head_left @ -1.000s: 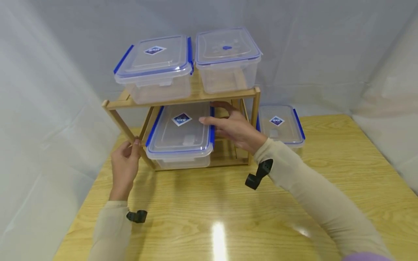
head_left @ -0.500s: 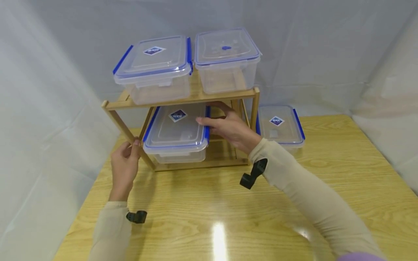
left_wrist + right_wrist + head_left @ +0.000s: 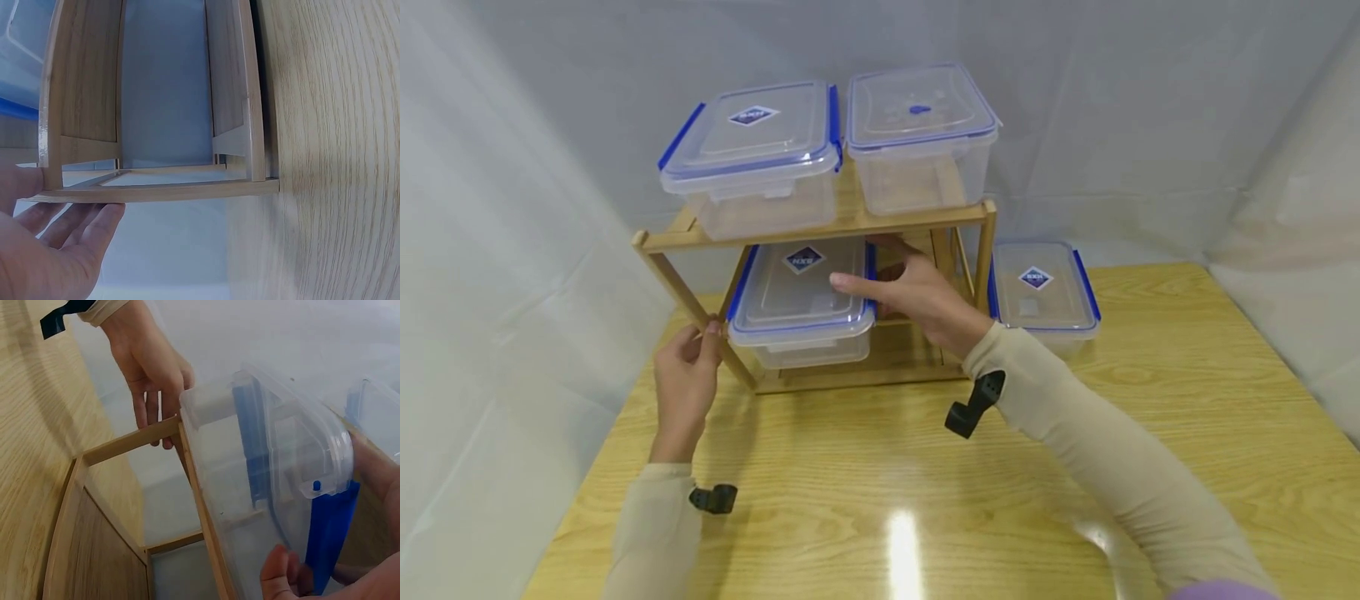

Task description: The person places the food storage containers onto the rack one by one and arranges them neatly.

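Note:
In the head view my right hand (image 3: 921, 300) holds a clear food storage container (image 3: 805, 300) with blue side clips, inside the wooden rack (image 3: 820, 227) under its top shelf. The thumb lies over the lid edge; in the right wrist view, fingertips (image 3: 278, 565) show against the container wall beside the blue clip (image 3: 334, 531). My left hand (image 3: 688, 379) pinches the rack's front left post, thumb in front. The left wrist view shows that hand (image 3: 56, 250) with its thumb and fingers on either side of the wooden frame (image 3: 169, 192).
Two lidded containers, one with a sticker (image 3: 752, 167) and one with a blue lid vent (image 3: 921, 137), stand on the rack's top shelf. Another lidded container (image 3: 1045, 292) sits on the wooden table (image 3: 865, 483) right of the rack. Pale sheeting (image 3: 1075, 125) hangs behind.
My right hand has moved the container back and slightly left, deeper into the rack. My left hand has stayed on the post.

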A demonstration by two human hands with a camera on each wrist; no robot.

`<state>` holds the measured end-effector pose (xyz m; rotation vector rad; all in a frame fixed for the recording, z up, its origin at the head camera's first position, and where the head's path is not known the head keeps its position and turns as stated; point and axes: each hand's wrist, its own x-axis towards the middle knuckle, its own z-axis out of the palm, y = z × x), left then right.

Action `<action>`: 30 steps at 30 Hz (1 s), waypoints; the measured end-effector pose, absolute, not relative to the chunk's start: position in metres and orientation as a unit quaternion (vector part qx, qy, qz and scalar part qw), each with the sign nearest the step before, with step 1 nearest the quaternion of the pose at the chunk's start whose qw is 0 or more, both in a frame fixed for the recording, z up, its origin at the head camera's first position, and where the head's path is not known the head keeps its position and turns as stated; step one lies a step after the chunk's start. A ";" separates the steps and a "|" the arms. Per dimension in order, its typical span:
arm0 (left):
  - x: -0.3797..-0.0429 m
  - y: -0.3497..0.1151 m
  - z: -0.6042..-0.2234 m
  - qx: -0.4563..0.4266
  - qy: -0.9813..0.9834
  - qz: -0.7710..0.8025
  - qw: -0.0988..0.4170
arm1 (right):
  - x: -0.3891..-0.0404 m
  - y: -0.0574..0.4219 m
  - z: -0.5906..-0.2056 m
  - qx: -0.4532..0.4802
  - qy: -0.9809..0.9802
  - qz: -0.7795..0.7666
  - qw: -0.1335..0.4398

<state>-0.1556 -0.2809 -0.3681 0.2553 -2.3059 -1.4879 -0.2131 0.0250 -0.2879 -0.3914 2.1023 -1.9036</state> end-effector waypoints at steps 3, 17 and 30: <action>-0.157 -0.280 -0.366 0.091 -0.820 -0.531 0.194 | -0.211 0.026 -0.284 -0.162 0.740 -0.633 0.158; -0.158 -0.279 -0.366 0.096 -0.819 -0.533 0.191 | -0.203 0.019 -0.293 -0.143 0.706 -0.680 0.137; -0.154 -0.281 -0.368 0.091 -0.822 -0.527 0.195 | -0.196 0.004 -0.300 -0.127 0.675 -0.722 0.083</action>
